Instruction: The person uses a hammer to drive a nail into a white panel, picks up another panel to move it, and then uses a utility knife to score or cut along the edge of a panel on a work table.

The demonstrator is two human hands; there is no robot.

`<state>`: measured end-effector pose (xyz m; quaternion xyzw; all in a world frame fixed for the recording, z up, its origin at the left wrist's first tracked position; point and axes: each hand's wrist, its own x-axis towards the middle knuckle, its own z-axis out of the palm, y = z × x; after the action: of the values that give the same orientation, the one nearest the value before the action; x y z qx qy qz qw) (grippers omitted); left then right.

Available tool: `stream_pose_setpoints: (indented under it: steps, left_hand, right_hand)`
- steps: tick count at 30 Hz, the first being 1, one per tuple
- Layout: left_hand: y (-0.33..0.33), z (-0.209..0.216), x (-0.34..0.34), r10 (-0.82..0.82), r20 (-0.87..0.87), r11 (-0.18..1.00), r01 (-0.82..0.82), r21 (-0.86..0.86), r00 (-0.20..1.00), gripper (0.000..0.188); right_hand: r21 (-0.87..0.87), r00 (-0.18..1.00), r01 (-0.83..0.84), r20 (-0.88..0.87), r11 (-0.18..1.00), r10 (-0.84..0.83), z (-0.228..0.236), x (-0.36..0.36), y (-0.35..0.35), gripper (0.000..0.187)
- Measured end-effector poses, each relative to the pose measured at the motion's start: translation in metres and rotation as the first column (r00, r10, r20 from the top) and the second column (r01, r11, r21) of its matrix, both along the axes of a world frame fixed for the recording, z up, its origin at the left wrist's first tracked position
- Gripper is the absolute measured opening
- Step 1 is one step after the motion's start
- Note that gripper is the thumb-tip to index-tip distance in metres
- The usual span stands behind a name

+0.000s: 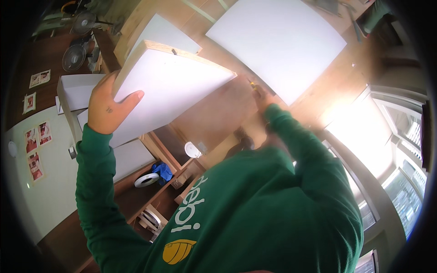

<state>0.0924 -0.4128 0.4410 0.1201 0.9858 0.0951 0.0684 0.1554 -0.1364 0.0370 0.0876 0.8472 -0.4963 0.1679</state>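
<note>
My left hand point(109, 104) grips the left edge of a white board point(168, 91) with a raw wood edge, its thumb lying over the white face. The board is held up at a tilt above the brown work surface point(218, 109). A dark mark shows on its wooden edge. To the right, my right hand point(262, 96) is closed around a small yellow-and-dark hand tool point(253, 85) with a thin tip. Its exact kind is too blurred to make out. The tool is apart from the board's right corner.
A large white panel point(277, 41) lies beyond my right hand, and another white panel point(159, 32) is behind the held board. Below are a white ring-shaped roll point(146, 180), a blue bundle point(162, 172) and shelves. Fans point(74, 57) stand far left; bright windows point(405, 182) are at right.
</note>
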Motion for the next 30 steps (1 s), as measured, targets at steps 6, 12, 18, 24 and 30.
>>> stream_pose_setpoints:
  steps: [6,12,18,24,30]
  left_hand:
    - [-0.003,-0.004,-0.004,0.008,0.008,1.000,-0.008,0.008,1.000,0.043]
    - [-0.003,-0.004,-0.009,0.013,0.013,1.000,-0.013,0.000,1.000,0.043]
    - [-0.009,-0.005,-0.011,0.033,0.019,0.999,-0.032,-0.037,0.999,0.041]
    - [-0.003,-0.003,-0.016,0.018,0.024,1.000,-0.018,-0.017,1.000,0.038]
    - [-0.004,-0.003,-0.014,0.030,0.018,0.998,-0.029,-0.057,0.999,0.038]
  right_hand:
    - [0.051,0.985,-0.044,0.167,0.998,0.035,-0.039,-0.006,-0.036,0.043]
    - [0.085,0.973,-0.098,0.217,0.992,0.077,-0.050,-0.015,-0.047,0.043]
    - [0.102,0.970,-0.093,0.232,0.990,0.068,-0.035,-0.024,-0.050,0.043]
    - [0.149,0.944,-0.271,0.236,0.951,0.233,-0.069,-0.033,-0.052,0.042]
    - [0.197,0.903,-0.390,0.270,0.899,0.333,-0.062,-0.036,-0.055,0.041]
